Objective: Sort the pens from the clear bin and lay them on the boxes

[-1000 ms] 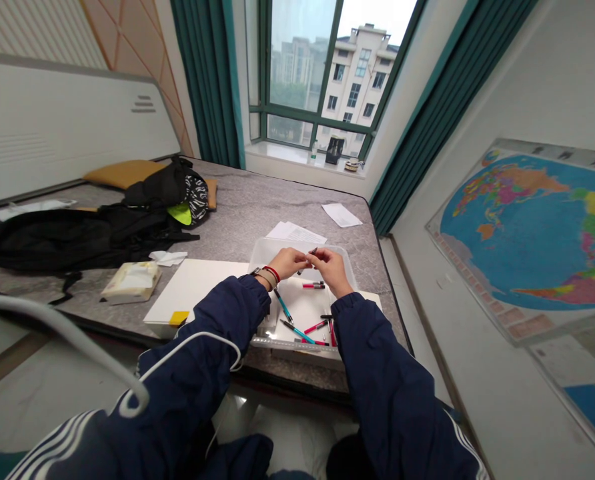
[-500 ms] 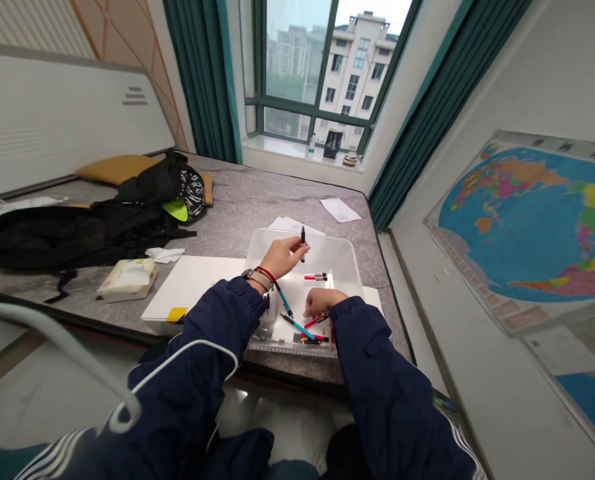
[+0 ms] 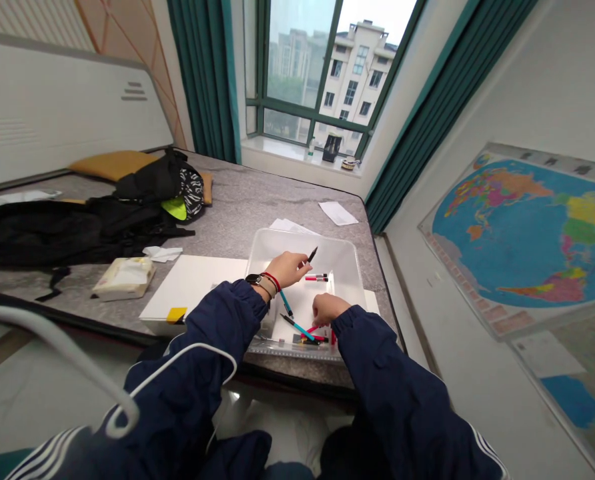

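Inside the clear plastic box (image 3: 345,257), my left hand (image 3: 287,268) pinches a black pen (image 3: 312,254) whose tip points up and to the right. My right hand (image 3: 329,309) is lower in the box with its fingers curled down beside a red pen (image 3: 322,327); whatever its fingertips hold is hidden. Between the hands lie pens with red and black parts (image 3: 316,277). A teal pen (image 3: 300,328) slants across the near part of the floor, and another teal pen (image 3: 287,304) is partly covered by my left wrist.
The box stands at the front of a grey marbled surface (image 3: 257,193), against a white carton (image 3: 192,277) with a yellow patch. Leftward are a tissue pack (image 3: 125,279) and a black backpack (image 3: 62,230). White papers (image 3: 337,213) lie behind. A white cable (image 3: 67,353) arcs at lower left.
The pen in my left hand has tipped from nearly upright to slanting rightward, and that hand has turned and dropped slightly. My right hand has shifted a little right, its fingers still curled down.
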The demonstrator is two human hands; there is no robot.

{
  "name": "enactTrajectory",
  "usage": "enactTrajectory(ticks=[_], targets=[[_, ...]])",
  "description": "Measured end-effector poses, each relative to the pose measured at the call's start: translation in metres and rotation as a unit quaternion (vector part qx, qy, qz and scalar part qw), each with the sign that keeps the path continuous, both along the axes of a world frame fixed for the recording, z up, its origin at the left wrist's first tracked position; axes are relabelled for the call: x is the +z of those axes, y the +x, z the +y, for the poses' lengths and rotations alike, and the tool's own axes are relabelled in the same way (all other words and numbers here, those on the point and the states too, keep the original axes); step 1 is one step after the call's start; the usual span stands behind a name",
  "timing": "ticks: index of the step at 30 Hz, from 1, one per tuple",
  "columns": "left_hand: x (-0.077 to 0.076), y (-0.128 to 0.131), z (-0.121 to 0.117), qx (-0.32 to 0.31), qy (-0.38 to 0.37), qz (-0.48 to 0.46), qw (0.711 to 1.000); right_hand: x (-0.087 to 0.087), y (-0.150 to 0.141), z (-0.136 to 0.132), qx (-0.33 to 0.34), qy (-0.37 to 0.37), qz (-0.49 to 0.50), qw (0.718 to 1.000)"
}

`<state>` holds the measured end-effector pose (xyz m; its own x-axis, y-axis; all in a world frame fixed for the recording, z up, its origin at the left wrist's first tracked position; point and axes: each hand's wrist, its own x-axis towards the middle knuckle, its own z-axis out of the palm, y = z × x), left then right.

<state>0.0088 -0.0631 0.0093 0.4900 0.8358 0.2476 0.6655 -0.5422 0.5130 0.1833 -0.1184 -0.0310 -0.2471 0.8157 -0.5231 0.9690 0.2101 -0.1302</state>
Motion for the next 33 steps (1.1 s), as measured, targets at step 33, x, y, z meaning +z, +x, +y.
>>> enactTrajectory(ticks=[33], targets=[[-0.018,-0.004,0.029,0.023,-0.076,-0.022,0.997,-0.050,-0.103,-0.014,0.459,0.135,0.118,0.870]])
